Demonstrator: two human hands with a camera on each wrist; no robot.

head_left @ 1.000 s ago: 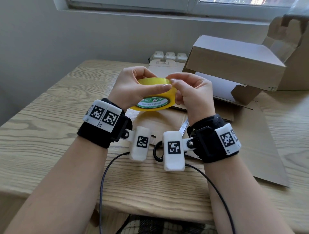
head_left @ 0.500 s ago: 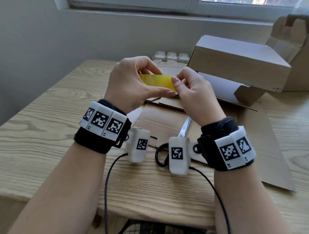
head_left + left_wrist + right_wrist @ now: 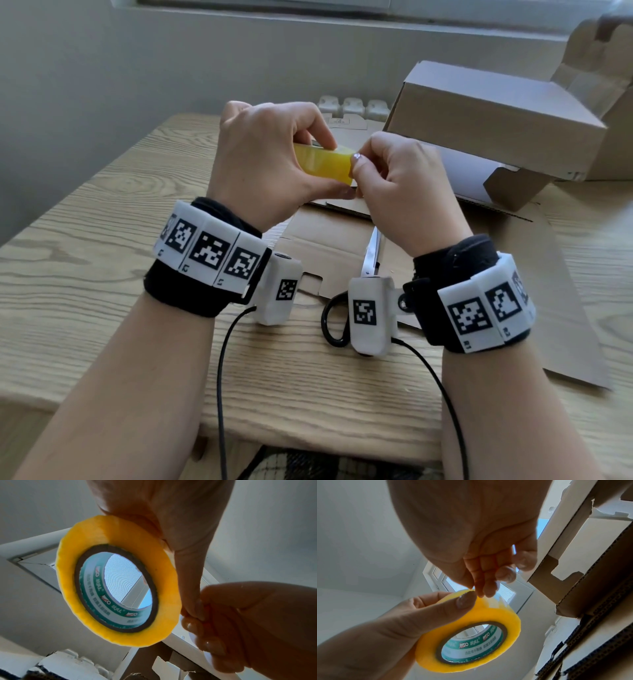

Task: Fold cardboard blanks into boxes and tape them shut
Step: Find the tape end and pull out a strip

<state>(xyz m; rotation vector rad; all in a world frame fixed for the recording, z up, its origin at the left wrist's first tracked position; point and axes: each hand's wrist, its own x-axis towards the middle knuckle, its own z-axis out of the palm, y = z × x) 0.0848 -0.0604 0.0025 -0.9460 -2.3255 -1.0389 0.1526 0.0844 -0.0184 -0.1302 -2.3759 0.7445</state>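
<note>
So: wooden table [image 3: 85, 281] carries a flat cardboard blank [image 3: 534, 308] under both wrists, its right edge near the table's right side, with a folded box [image 3: 493, 113] at the back right and scissors [image 3: 371, 253] lying on the blank between the forearms. Left hand [image 3: 267, 164] grips the yellow tape roll [image 3: 325, 164] in the air above the blank. Right hand [image 3: 404, 185] has fingertips [image 3: 485, 589] curled, pinching at the roll's outer edge.

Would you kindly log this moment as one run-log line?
left hand: grips tape roll | right hand: picks at roll's edge | scissors: on flat cardboard | box: not taped
</note>
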